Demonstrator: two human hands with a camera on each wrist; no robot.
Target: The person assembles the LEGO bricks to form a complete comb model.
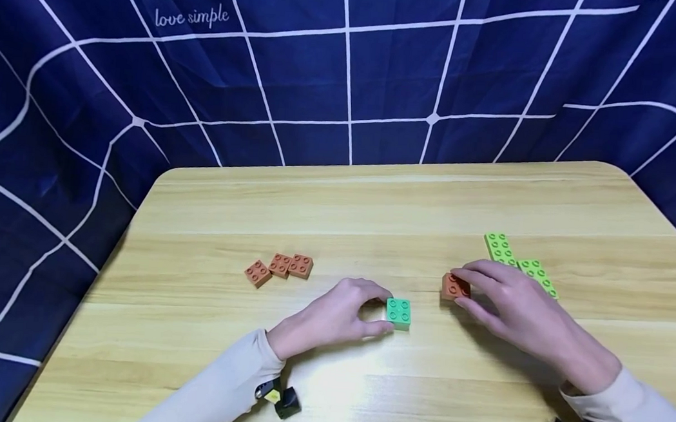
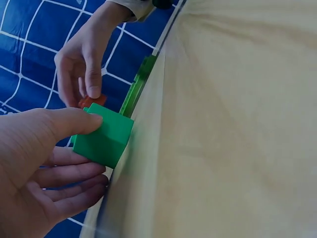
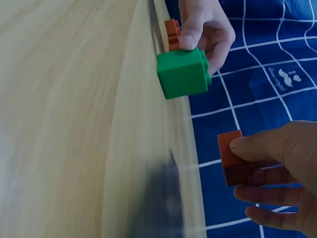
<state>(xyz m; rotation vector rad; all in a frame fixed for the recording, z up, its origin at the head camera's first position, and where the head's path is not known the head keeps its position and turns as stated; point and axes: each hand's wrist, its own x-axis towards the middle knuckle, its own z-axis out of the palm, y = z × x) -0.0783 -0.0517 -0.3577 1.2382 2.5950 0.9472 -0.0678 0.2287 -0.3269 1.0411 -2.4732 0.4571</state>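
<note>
My left hand (image 1: 337, 314) pinches a green toy brick (image 1: 398, 313) between thumb and fingers, studs upward, near the middle of the table. In the left wrist view the thumb presses one side of the green brick (image 2: 104, 136), while the lower fingers spread loosely beneath. To the right, my right hand (image 1: 512, 305) holds a brown-orange brick (image 1: 451, 287) by its sides, studs up. The right wrist view shows the thumb on a side face of the brown-orange brick (image 3: 234, 158). A gap separates the two held bricks. Whether either touches the tabletop, I cannot tell.
Three brown-orange bricks (image 1: 280, 265) lie close together on the left of the wooden table (image 1: 373, 213). Two long light green bricks (image 1: 534, 273) lie just behind the right hand, partly hidden by it. A dark blue gridded cloth (image 1: 300, 73) hangs behind the table.
</note>
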